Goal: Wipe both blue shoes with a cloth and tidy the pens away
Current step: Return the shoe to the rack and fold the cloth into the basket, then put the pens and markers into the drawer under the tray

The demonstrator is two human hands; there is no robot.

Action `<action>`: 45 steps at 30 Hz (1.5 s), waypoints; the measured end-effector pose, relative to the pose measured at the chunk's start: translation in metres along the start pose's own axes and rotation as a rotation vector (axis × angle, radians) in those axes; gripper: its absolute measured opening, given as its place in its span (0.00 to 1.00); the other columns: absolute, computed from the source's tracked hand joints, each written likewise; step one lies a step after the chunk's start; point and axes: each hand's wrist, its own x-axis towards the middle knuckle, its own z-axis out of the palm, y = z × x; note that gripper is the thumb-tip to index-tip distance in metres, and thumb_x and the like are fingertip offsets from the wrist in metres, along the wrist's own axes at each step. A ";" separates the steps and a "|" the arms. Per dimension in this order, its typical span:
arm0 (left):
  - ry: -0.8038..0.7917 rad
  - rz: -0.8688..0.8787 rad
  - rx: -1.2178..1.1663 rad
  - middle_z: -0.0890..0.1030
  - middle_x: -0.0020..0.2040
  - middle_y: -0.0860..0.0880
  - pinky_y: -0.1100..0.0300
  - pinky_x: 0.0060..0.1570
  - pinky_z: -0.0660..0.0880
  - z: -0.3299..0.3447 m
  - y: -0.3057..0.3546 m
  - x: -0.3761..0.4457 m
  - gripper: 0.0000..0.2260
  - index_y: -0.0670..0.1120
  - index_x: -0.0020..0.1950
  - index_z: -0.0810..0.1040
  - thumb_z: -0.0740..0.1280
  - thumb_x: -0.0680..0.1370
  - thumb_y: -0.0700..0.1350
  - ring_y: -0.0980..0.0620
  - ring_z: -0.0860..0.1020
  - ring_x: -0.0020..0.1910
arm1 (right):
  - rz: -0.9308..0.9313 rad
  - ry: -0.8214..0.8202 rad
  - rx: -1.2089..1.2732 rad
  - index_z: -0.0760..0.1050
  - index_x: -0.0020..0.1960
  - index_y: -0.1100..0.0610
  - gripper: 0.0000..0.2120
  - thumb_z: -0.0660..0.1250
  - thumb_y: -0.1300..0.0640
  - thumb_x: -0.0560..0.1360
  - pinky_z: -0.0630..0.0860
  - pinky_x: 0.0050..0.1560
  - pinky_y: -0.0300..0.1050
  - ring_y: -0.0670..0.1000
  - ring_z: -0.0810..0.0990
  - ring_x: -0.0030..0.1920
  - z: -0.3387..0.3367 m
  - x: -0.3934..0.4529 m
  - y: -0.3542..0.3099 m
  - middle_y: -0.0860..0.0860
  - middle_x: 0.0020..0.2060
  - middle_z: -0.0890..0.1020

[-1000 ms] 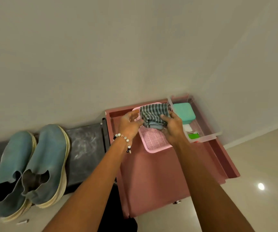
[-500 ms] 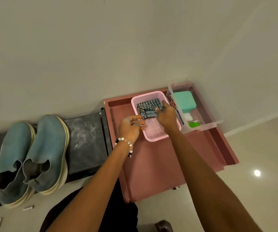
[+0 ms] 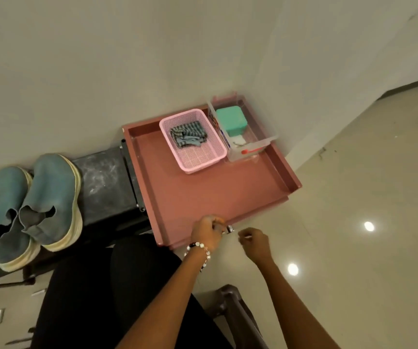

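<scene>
Two blue slip-on shoes (image 3: 30, 205) stand side by side on a dark bench (image 3: 104, 182) at the left. The striped cloth (image 3: 189, 137) lies crumpled in a pink basket (image 3: 202, 163) on the pink tray-like top (image 3: 202, 195). My left hand (image 3: 207, 230) is at the front edge of that top, fingers curled around a small metal knob (image 3: 229, 229). My right hand (image 3: 254, 241) hovers just right of it, loosely curled and holding nothing. A red pen-like item (image 3: 252, 150) lies in the clear box (image 3: 265, 141).
The clear box also holds a teal case (image 3: 230, 120). Walls meet in a corner behind the pink unit. Small white pieces (image 3: 0, 316) lie on the tiled floor at lower left. A dark stool frame (image 3: 238, 308) stands below my arms.
Both hands let go of the cloth, which now lies in the basket, and drew back to the front edge. The left hand closed on the knob. The view pulled back.
</scene>
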 end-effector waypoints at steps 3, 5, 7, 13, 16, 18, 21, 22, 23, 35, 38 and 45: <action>-0.071 0.026 0.256 0.82 0.54 0.47 0.63 0.56 0.74 0.016 -0.015 -0.009 0.12 0.43 0.58 0.81 0.62 0.79 0.37 0.49 0.80 0.53 | -0.250 -0.268 -0.413 0.68 0.68 0.59 0.22 0.64 0.61 0.75 0.68 0.63 0.49 0.60 0.69 0.64 0.017 0.014 0.001 0.59 0.65 0.72; -0.137 0.020 0.396 0.80 0.60 0.46 0.59 0.62 0.72 0.020 -0.026 -0.011 0.15 0.44 0.64 0.78 0.61 0.78 0.37 0.48 0.77 0.59 | -0.285 -0.304 -0.608 0.61 0.72 0.59 0.25 0.63 0.60 0.76 0.67 0.65 0.51 0.61 0.64 0.67 0.025 0.025 0.000 0.60 0.69 0.65; -0.172 0.013 0.478 0.78 0.64 0.45 0.56 0.65 0.70 0.018 -0.034 -0.007 0.18 0.45 0.68 0.74 0.60 0.78 0.37 0.47 0.75 0.64 | -0.298 -0.347 -0.761 0.56 0.74 0.61 0.29 0.62 0.60 0.77 0.65 0.67 0.51 0.61 0.61 0.69 0.031 0.029 0.003 0.61 0.72 0.62; -0.174 0.036 0.538 0.73 0.68 0.45 0.56 0.68 0.66 0.012 -0.047 0.007 0.20 0.46 0.70 0.71 0.58 0.79 0.35 0.47 0.71 0.67 | -0.331 -0.325 -0.862 0.48 0.76 0.62 0.31 0.58 0.65 0.78 0.61 0.69 0.49 0.59 0.65 0.69 0.036 0.023 0.022 0.61 0.74 0.56; -0.223 0.028 0.629 0.71 0.68 0.44 0.54 0.68 0.67 0.016 -0.050 0.007 0.20 0.46 0.71 0.70 0.58 0.79 0.36 0.45 0.70 0.68 | -0.324 -0.350 -0.909 0.52 0.76 0.61 0.28 0.56 0.65 0.78 0.53 0.73 0.51 0.57 0.63 0.71 0.038 0.014 0.033 0.60 0.73 0.60; -0.289 -0.008 0.685 0.70 0.70 0.44 0.53 0.68 0.67 0.021 -0.053 0.006 0.21 0.46 0.73 0.68 0.59 0.79 0.37 0.44 0.69 0.68 | -0.269 -0.384 -0.858 0.54 0.76 0.60 0.29 0.58 0.66 0.77 0.51 0.74 0.53 0.57 0.64 0.71 0.035 0.002 0.043 0.59 0.73 0.60; -0.418 -0.057 0.748 0.72 0.70 0.43 0.52 0.67 0.69 0.037 -0.056 -0.001 0.23 0.49 0.74 0.66 0.58 0.78 0.39 0.42 0.70 0.68 | -0.203 -0.416 -0.783 0.57 0.76 0.56 0.30 0.58 0.67 0.76 0.50 0.73 0.57 0.56 0.59 0.74 0.026 -0.018 0.063 0.56 0.74 0.61; -0.458 -0.065 0.773 0.72 0.70 0.42 0.52 0.67 0.69 0.043 -0.057 -0.005 0.24 0.49 0.75 0.65 0.58 0.78 0.39 0.42 0.70 0.68 | -0.183 -0.424 -0.765 0.58 0.75 0.55 0.29 0.58 0.67 0.76 0.50 0.73 0.58 0.56 0.57 0.74 0.023 -0.024 0.068 0.55 0.74 0.61; -0.494 -0.071 0.797 0.70 0.71 0.42 0.51 0.68 0.68 0.048 -0.055 -0.010 0.25 0.49 0.75 0.64 0.58 0.78 0.38 0.41 0.69 0.69 | -0.163 -0.431 -0.750 0.59 0.75 0.54 0.29 0.57 0.67 0.76 0.51 0.73 0.58 0.56 0.55 0.75 0.021 -0.029 0.073 0.53 0.74 0.61; -0.694 -0.072 0.951 0.73 0.66 0.41 0.51 0.55 0.77 0.054 -0.040 -0.054 0.24 0.44 0.73 0.65 0.57 0.76 0.37 0.41 0.77 0.58 | 0.062 -0.375 -0.385 0.74 0.65 0.61 0.17 0.59 0.62 0.77 0.70 0.63 0.51 0.59 0.73 0.62 -0.004 -0.077 0.082 0.58 0.62 0.77; -0.593 -0.037 0.715 0.79 0.58 0.42 0.51 0.54 0.77 0.035 -0.029 -0.052 0.17 0.39 0.66 0.74 0.58 0.78 0.37 0.43 0.79 0.53 | 0.064 -0.217 -0.126 0.80 0.45 0.65 0.09 0.63 0.63 0.75 0.79 0.48 0.55 0.58 0.82 0.44 -0.021 -0.075 0.051 0.60 0.43 0.83; 0.051 0.034 -0.226 0.80 0.54 0.39 0.69 0.32 0.76 -0.098 0.008 -0.083 0.13 0.36 0.64 0.73 0.58 0.81 0.32 0.57 0.79 0.33 | -0.077 -0.142 0.499 0.78 0.46 0.60 0.07 0.63 0.61 0.78 0.75 0.33 0.36 0.43 0.79 0.30 -0.035 -0.082 -0.104 0.54 0.37 0.83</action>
